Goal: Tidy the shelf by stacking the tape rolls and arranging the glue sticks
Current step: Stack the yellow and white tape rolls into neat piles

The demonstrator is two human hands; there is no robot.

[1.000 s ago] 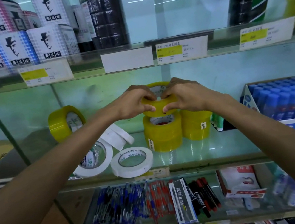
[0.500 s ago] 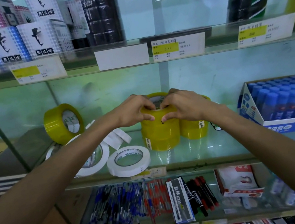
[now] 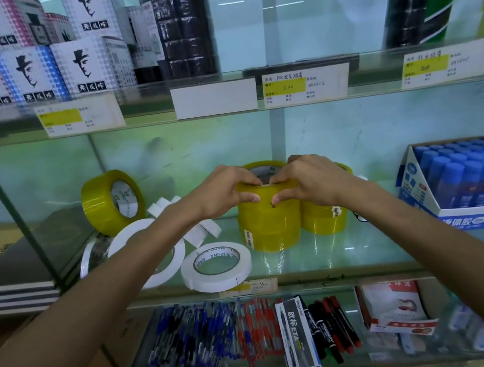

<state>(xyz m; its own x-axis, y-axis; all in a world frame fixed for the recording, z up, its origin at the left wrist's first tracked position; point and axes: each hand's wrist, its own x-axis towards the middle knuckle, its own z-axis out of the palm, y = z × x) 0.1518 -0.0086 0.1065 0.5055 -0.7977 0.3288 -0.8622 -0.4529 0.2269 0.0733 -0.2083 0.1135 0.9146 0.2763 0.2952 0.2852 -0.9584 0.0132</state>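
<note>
Gripping the top yellow tape roll (image 3: 263, 195) from both sides, the left hand (image 3: 226, 191) and right hand (image 3: 308, 179) curl fingers and thumbs round its rim.
It sits on a yellow stack (image 3: 270, 231) at frame centre; a flat white roll (image 3: 217, 268) lies lower left of it, and the glue-stick box (image 3: 479, 214) stands at far right on the glass shelf (image 3: 360, 256).

Glossy yellow tape roll (image 3: 269, 227) on smooth glass shelf (image 3: 360, 254).
</note>
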